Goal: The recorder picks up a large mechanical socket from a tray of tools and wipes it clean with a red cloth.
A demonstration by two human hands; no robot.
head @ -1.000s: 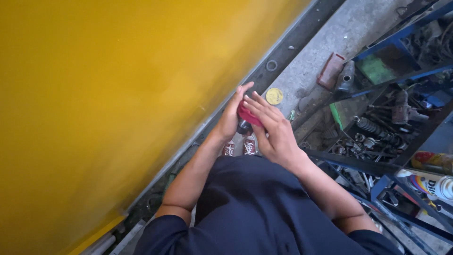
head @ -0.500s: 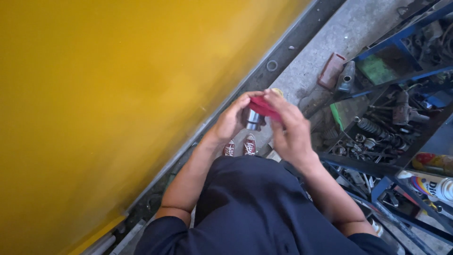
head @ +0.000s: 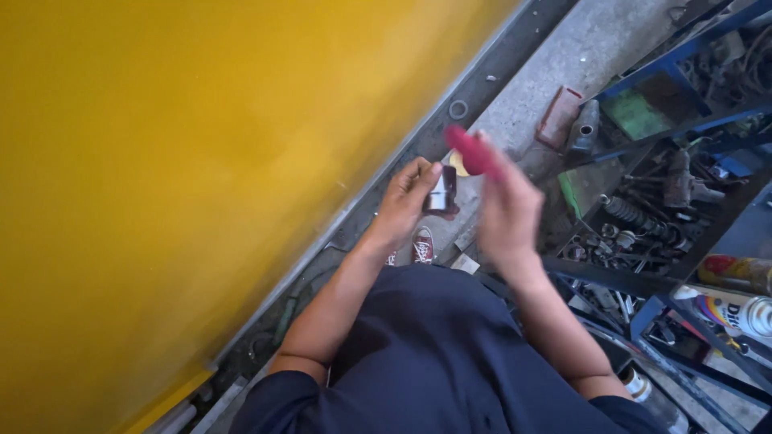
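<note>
Red cloth (head: 473, 153) pinched in right hand (head: 505, 210) mid-frame; left hand (head: 406, 201) fingers curled, gripping a small dark metal block (head: 441, 191) beside yellow wall (head: 201, 161).

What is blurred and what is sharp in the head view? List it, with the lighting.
Head view: the right hand and the red piece it holds are motion-smeared; the left hand and its small dark container look sharper; the yellow panel is brightly, evenly lit without hard glare; the blue rack of parts sits in shade.
</note>
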